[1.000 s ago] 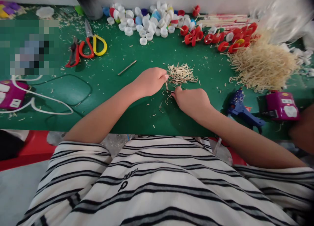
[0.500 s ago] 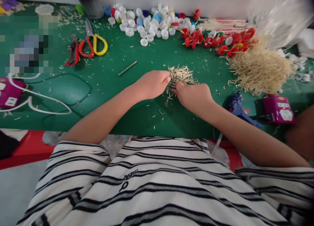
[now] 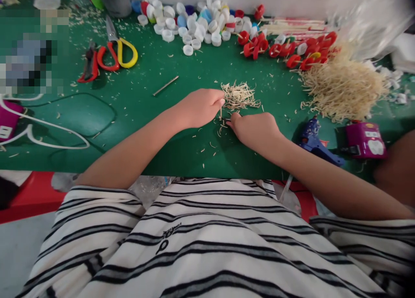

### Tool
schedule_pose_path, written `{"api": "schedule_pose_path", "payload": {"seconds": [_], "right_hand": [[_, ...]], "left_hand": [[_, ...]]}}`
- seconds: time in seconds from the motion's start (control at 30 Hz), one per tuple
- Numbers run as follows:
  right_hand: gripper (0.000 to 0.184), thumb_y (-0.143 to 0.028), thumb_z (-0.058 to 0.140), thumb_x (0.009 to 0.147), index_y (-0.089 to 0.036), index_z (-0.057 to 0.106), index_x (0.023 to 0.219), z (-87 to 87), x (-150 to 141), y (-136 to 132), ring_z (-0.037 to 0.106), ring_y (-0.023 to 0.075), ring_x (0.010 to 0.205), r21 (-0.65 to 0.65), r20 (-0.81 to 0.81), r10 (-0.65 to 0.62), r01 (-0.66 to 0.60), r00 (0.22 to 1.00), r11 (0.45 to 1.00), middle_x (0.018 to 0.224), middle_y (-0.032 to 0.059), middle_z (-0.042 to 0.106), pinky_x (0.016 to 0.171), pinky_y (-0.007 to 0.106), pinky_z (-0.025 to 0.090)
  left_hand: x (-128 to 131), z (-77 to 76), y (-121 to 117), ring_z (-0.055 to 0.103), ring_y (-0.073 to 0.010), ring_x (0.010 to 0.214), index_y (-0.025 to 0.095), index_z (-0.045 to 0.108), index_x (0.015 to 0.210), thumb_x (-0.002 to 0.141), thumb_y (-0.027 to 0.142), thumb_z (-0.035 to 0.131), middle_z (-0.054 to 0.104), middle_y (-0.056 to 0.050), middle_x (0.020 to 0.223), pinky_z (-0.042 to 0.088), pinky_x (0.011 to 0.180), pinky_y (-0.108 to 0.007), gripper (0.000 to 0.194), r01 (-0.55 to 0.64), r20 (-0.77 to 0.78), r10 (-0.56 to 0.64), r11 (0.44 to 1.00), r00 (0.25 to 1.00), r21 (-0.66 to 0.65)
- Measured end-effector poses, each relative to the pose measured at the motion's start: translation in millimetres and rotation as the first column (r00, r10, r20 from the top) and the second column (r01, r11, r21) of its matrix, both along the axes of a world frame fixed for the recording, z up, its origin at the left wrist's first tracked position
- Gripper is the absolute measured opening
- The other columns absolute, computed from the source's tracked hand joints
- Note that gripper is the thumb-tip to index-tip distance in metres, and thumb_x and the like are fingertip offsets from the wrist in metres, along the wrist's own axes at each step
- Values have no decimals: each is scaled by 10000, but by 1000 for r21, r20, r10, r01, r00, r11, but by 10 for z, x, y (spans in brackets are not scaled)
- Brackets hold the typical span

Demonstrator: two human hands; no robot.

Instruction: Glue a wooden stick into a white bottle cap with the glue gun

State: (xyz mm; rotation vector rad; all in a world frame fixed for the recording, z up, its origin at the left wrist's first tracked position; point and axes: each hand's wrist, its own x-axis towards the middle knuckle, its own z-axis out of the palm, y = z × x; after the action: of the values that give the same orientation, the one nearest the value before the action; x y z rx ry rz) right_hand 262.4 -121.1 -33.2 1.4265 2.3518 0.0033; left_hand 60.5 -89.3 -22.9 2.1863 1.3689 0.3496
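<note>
My left hand (image 3: pixel 207 104) is closed in a pinch on a thin wooden stick (image 3: pixel 221 112), whose pale end pokes down below the fingertips. Just to its right, my right hand (image 3: pixel 256 127) is closed around a thin dark tool (image 3: pixel 228 120); only a small bit of it shows, so its kind is unclear. A small heap of pale curled wood shavings (image 3: pixel 240 96) lies against the left fingertips and above the right hand. Loose shavings are scattered beneath both hands on the green tabletop (image 3: pixel 181 147).
A metal rod (image 3: pixel 166 86), scissors (image 3: pixel 117 52) and red-handled pliers (image 3: pixel 89 67) lie left. Bottle caps (image 3: pixel 197 28) crowd the back, with red caps on sticks (image 3: pixel 254 46). To the right are a big shavings pile (image 3: pixel 343 90), a blue glue gun (image 3: pixel 313 138) and a purple box (image 3: pixel 366 140).
My right hand has dropped slightly away from the left one, and the dark tool is now apart from the stick's end, which shows more. The whole view has shifted a little.
</note>
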Motion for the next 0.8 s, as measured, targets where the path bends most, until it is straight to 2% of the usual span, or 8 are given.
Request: {"api": "schedule_pose_path", "payload": {"seconds": [0.1, 0.27, 0.6, 0.8], "right_hand": [[559, -440, 224, 1153, -153, 669, 1333, 23, 8, 18, 774, 336, 850, 3, 4, -7, 7, 1000, 1000, 881, 195, 805, 693, 350, 366], [573, -489, 213, 1156, -184, 666, 1327, 45, 16, 76, 776, 326, 837, 92, -1, -4, 4, 1000, 996, 909, 182, 816, 670, 337, 333], [594, -468, 209, 1151, -159, 675, 1352, 16, -48, 19, 780, 344, 894, 11, -33, -64, 65, 997, 998, 978, 213, 822, 713, 369, 410], [580, -461, 222, 1154, -161, 692, 1313, 48, -25, 79, 764, 321, 850, -15, -2, -10, 10, 1000, 1000, 924, 195, 809, 657, 344, 361]], "left_hand": [[6, 15, 0, 414, -186, 675, 241, 390, 755, 1062, 252, 429, 486, -19, 724, 286, 699, -369, 309, -4, -26, 3, 1000, 1000, -23], [16, 15, 3, 394, -173, 655, 241, 357, 761, 1061, 235, 439, 480, -15, 727, 257, 672, -366, 311, -12, -29, 12, 1000, 1000, -10], [-2, -27, 45, 409, -171, 667, 236, 363, 755, 1052, 199, 442, 474, -11, 723, 276, 678, -362, 309, 5, 3, -5, 1000, 1000, 5], [-17, 6, 72, 416, -169, 678, 239, 351, 767, 1066, 219, 427, 477, -10, 747, 292, 679, -361, 309, 8, -30, -9, 999, 1000, -50]]}}
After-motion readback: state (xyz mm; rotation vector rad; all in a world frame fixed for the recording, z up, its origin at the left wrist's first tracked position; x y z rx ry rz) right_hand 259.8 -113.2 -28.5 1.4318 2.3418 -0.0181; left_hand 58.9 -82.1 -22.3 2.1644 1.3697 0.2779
